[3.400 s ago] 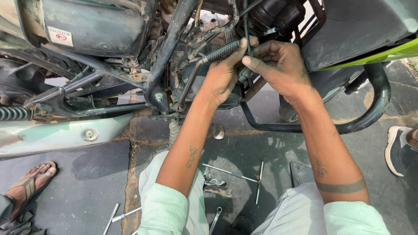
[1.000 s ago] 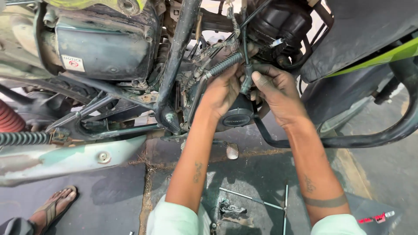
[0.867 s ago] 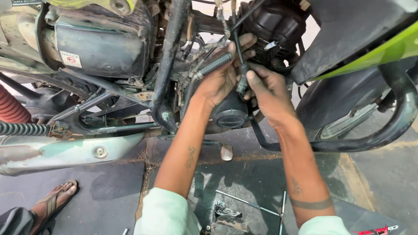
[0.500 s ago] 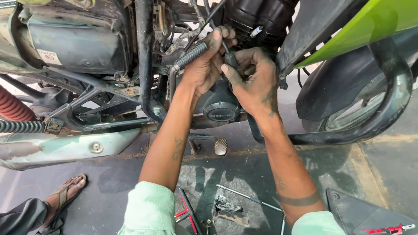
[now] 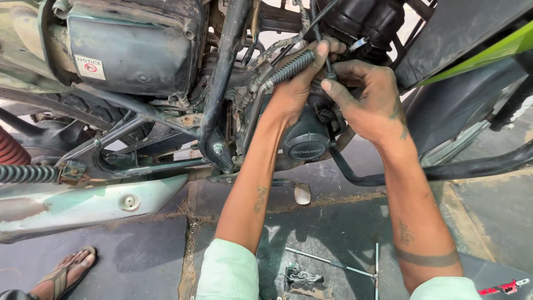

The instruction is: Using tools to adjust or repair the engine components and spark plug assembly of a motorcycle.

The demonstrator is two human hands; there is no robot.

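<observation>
**Hands working on a motorbike cable**

The left hand (image 5: 297, 89) and right hand (image 5: 369, 100) are both pinching a thin cable (image 5: 328, 69) above the round engine cover (image 5: 305, 139). They are probably fitting it; next comes a careful, steady push.

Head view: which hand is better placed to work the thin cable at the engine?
Right, probably. The right hand pinches the thin cable with its fingertips, while the left hand rests beside the ribbed kick lever.

two hands (image 5: 333, 89); one motorcycle (image 5: 222, 83); one sandalled foot (image 5: 64, 272)
</observation>
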